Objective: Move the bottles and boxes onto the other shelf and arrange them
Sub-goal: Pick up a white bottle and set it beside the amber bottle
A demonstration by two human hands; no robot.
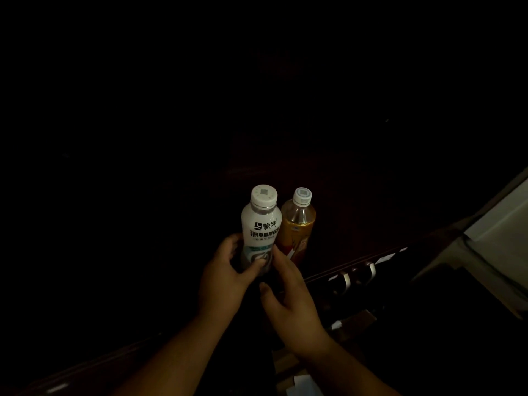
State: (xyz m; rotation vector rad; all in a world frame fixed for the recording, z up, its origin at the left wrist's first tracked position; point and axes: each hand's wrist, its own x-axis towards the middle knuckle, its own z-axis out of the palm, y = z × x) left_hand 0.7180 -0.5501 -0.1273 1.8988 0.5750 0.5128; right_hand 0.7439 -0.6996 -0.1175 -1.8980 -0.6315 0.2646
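Two bottles stand close together in a very dark place. Most of what is around them is too dark to see.

The white bottle has a white cap and dark writing on its side. It stands up straight. The left hand is wrapped around its lower part. The fingers go behind the bottle and the thumb presses on the front, so this hand is grasping the white bottle.

The right hand is just beside the left hand, near the bottom of the white bottle. Its fingers are loose and spread a little. The first finger points up along the side of the white bottle and seems to touch it, but I cannot tell for sure. This hand is not clenched around anything.

The orange bottle is right behind the right hand's fingertips, touching or almost touching the white bottle. It has a clear neck, a white cap and an orange label. No hand holds it.

Both bottles seem to sit on a dark shelf, whose front edge runs past the right hand. Something pale shows far off to the right of the right hand.
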